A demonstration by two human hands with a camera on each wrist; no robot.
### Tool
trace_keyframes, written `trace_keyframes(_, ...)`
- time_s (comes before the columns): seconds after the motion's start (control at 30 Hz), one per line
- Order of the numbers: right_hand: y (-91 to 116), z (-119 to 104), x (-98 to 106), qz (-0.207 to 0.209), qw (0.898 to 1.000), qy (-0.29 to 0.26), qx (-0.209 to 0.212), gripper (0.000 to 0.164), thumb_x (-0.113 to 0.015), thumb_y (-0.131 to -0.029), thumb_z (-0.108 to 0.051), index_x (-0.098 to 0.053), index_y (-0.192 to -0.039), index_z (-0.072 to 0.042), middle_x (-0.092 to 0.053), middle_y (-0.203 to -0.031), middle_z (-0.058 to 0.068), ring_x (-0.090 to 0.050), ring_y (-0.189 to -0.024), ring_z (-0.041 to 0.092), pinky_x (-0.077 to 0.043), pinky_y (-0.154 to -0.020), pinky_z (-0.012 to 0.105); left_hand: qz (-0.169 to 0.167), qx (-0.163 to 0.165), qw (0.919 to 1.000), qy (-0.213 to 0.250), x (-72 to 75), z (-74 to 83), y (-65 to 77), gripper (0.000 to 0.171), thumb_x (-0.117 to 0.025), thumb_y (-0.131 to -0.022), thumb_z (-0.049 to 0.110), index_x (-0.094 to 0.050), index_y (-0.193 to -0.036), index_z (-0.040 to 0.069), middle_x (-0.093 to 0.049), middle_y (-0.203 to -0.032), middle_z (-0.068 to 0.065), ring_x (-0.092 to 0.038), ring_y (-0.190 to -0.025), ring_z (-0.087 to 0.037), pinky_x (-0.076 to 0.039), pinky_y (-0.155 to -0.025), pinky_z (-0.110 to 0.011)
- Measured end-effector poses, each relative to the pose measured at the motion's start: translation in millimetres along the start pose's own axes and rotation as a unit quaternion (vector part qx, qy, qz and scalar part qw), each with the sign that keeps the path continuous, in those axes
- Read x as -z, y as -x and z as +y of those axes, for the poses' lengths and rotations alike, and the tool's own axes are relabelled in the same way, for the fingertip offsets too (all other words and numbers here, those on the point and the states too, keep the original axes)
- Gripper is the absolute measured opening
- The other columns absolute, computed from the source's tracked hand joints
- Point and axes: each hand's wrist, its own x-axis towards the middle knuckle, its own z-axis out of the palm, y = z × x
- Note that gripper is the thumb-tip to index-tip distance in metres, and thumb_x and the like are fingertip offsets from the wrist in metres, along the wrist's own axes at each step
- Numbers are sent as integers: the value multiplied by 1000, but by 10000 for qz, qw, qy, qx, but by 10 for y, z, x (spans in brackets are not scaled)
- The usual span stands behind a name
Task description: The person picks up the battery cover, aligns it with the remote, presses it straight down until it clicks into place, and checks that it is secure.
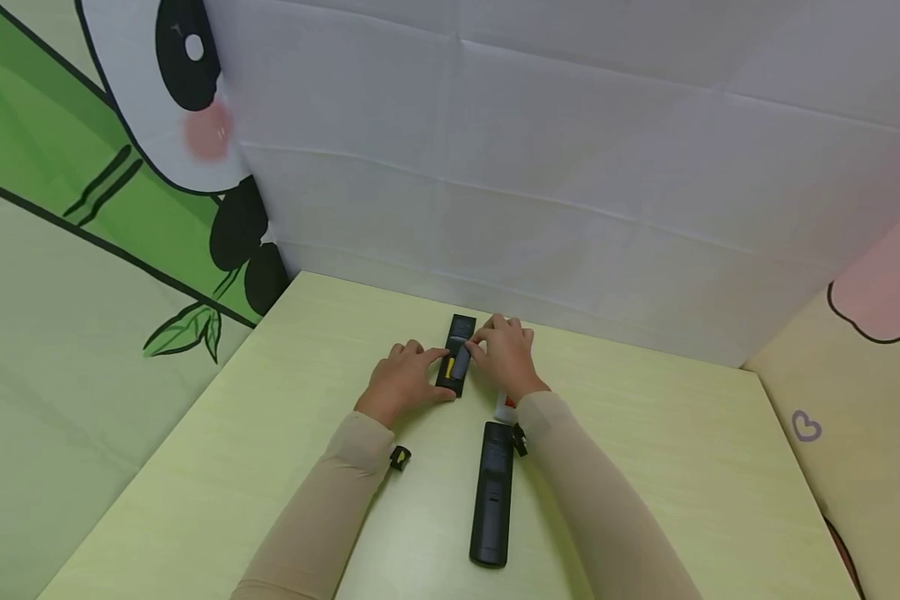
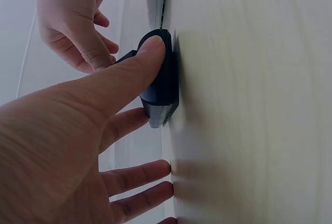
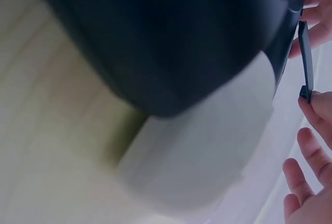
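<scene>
A black remote control (image 1: 447,388) lies back up near the table's far edge, a yellow battery (image 1: 450,367) showing in its opened compartment. My left hand (image 1: 402,385) grips this remote, thumb on its near end and index finger along its side; in the left wrist view the thumb presses the rounded end of the remote (image 2: 158,86). My right hand (image 1: 507,356) pinches a dark battery cover (image 1: 461,363) over the compartment. Seen from the right wrist, the thin cover (image 3: 307,60) is held tilted away from the remote, between the right hand's (image 3: 314,182) fingertips.
A second, longer black remote (image 1: 491,496) lies face down nearer me, between my forearms. Its far end overlaps a white object (image 1: 504,411) with a red part, mostly hidden by the right wrist. White cloth (image 1: 532,208) hangs behind the table (image 1: 645,433).
</scene>
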Motion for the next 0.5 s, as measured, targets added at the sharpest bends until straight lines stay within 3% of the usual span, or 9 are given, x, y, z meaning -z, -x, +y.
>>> trace_keyframes(0.5, -65, -68, 17, -256, 9992, 301, 66, 24, -77, -117, -38, -94, -119, -21, -73, -130, 7, -61, -127, 37, -43, -110, 58, 56, -55, 10000, -27, 1, 8, 3, 87, -90, -101, 64, -58, -176, 33, -65, -153, -17, -62, -132, -36, -63, -106, -56)
